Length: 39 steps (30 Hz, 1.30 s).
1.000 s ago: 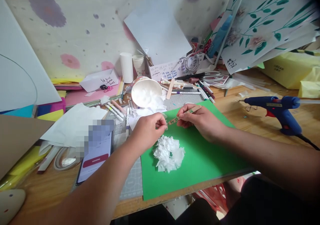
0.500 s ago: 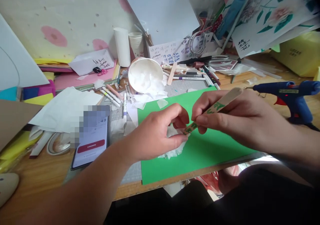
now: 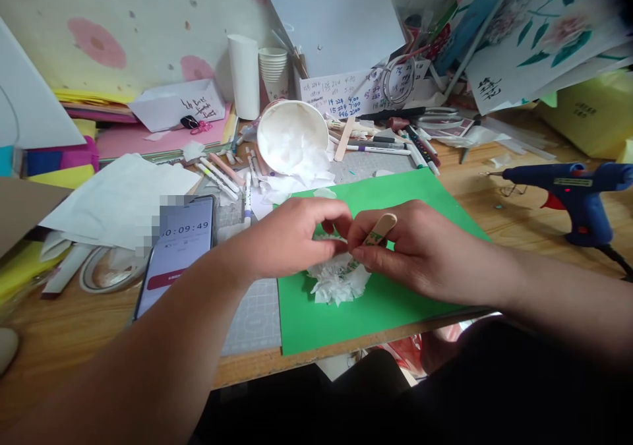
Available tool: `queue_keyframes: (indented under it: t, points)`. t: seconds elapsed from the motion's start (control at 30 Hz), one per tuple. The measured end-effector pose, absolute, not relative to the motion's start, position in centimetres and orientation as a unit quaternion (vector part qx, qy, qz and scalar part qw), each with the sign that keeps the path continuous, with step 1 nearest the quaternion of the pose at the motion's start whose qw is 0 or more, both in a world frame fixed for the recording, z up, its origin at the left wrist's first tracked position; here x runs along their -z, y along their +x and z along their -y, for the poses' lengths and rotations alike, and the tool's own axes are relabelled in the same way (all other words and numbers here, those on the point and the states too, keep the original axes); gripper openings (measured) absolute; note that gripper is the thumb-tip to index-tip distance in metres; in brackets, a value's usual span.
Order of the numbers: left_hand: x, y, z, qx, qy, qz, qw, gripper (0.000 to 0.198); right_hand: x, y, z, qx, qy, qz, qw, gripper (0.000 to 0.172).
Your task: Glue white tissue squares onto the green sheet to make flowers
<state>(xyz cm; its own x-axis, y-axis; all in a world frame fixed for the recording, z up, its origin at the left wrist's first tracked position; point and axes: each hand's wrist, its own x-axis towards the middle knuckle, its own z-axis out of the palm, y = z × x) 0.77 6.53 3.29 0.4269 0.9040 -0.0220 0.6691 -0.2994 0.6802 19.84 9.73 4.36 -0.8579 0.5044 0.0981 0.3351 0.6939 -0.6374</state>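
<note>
- Right hand pinches 1 wooden stick;
- left hand loosely curled, its grip hidden;
- white paper ruffle lies beneath the fingers, on green sheet;
- best keep stick steady, pressure light

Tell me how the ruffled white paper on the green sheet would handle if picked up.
The ruffled white paper is probably light, being thin scraps. Its crinkled edges look floppy and would likely crush under pressure. Spread low on the green sheet, it seems unlikely to roll.
</note>
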Motion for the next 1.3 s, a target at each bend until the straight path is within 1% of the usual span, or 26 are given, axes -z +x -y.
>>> queue_keyframes:
  t: [0.07,0.2,0.33,0.4,0.53,0.6,0.7,0.87,1.0,1.3]
  points:
    - [-3.2,0.4,-6.7,-0.186,0.787,-0.502,0.307,0.009,-4.2,19.7,-9.7,-0.291,-0.226,0.921,0.126,0.014]
    - [-2.8,0.3,-6.7,-0.136,0.811,-0.481,0.303,0.004,-3.8,19.3,-9.4,-0.265,-0.186,0.936,0.138,0.012]
    - [-2.8,0.4,-6.6,-0.119,0.82,-0.474,0.297,0.009,-3.3,19.6,-9.0,-0.254,-0.142,0.943,0.16,0.011]
    - [-2.9,0.4,-6.6,-0.1,0.818,-0.48,0.301,0.011,-2.9,20.1,-8.9,-0.285,-0.147,0.926,0.202,0.011]
    - [-3.1,0.3,-6.5,-0.069,0.807,-0.503,0.301,0.018,-2.4,21.7,-9.1,-0.43,-0.224,0.812,0.325,0.013]
    - [-3.2,0.2,-6.3,-0.07,0.802,-0.513,0.297,0.02,-2.4,22.3,-9.2,-0.458,-0.238,0.78,0.353,0.013]
    - [-3.3,0.3,-5.8,-0.091,0.8,-0.527,0.271,0.022,-2.9,22.7,-9.1,-0.422,-0.211,0.821,0.322,0.008]
    - [-3.2,0.4,-4.7,-0.144,0.815,-0.516,0.219,0.023,-3.6,22.2,-8.9,-0.335,-0.134,0.888,0.285,0.01]
    - [-2.6,0.4,-4.3,-0.181,0.82,-0.507,0.194,0.02,-3.3,21.8,-9.0,-0.309,-0.135,0.905,0.26,0.011]
    - [-2.2,-0.3,-4.2,-0.177,0.841,-0.474,0.192,0.014,-2.8,21.1,-9.1,-0.27,-0.133,0.933,0.197,0.012]
